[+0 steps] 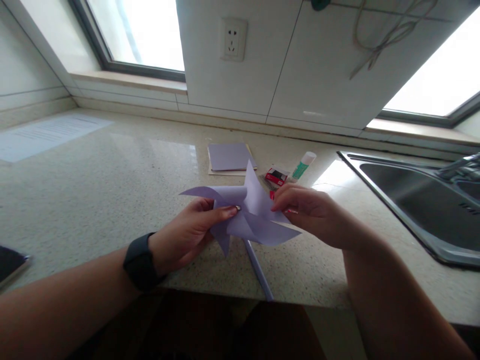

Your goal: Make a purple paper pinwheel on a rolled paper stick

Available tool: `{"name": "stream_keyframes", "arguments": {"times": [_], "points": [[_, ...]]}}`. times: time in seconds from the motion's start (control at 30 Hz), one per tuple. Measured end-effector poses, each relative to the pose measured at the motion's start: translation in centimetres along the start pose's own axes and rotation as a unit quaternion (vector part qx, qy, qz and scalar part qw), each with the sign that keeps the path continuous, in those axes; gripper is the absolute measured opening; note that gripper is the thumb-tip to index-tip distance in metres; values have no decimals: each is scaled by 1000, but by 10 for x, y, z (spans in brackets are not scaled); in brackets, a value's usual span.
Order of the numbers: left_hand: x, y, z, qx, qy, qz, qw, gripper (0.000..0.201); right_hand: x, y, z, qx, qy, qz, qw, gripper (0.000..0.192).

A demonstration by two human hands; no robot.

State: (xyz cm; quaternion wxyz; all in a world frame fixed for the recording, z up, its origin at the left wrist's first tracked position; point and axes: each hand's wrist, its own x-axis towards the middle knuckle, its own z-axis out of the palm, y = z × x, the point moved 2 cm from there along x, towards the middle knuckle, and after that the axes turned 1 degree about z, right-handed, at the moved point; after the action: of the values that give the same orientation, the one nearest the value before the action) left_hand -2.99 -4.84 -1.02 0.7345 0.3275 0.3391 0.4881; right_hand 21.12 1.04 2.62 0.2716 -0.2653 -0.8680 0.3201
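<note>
Paper this thin bends at a breath: my left hand (pixel 187 235) pinches the lilac pinwheel (pixel 245 217) at its hub, my right hand (pixel 311 210) closed on a vane, just above the tabletop (pixel 93 190). Best held at the centre. Stick (pixel 258 270), glue (pixel 303 165), red box (pixel 276 176) and paper stack (pixel 230 157) lie near, none obstructing.

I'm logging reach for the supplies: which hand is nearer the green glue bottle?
Right. The right hand sits just below the green glue bottle on the pinwheel's right side; the left hand is farther left, pinching its centre.
</note>
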Motion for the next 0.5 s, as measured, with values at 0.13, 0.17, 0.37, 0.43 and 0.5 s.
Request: {"name": "stream_keyframes", "arguments": {"times": [0.13,0.17,0.37,0.43,0.5], "points": [[0,0,1,11,-17,-4,1000,20,5,-8,3,3,36,-37,999,4],[0,0,1,15,-22,-5,1000,21,6,-9,4,13,45,-40,998,3],[1,-2,-2,36,-40,-4,999,24,2,-10,5,34,77,-25,996,6],[2,-3,-3,39,-32,-6,999,24,0,-8,4,25,78,-13,997,10],[2,-4,-3,41,-22,-11,999,24,-2,-9,3,30,79,-10,996,15]]}}
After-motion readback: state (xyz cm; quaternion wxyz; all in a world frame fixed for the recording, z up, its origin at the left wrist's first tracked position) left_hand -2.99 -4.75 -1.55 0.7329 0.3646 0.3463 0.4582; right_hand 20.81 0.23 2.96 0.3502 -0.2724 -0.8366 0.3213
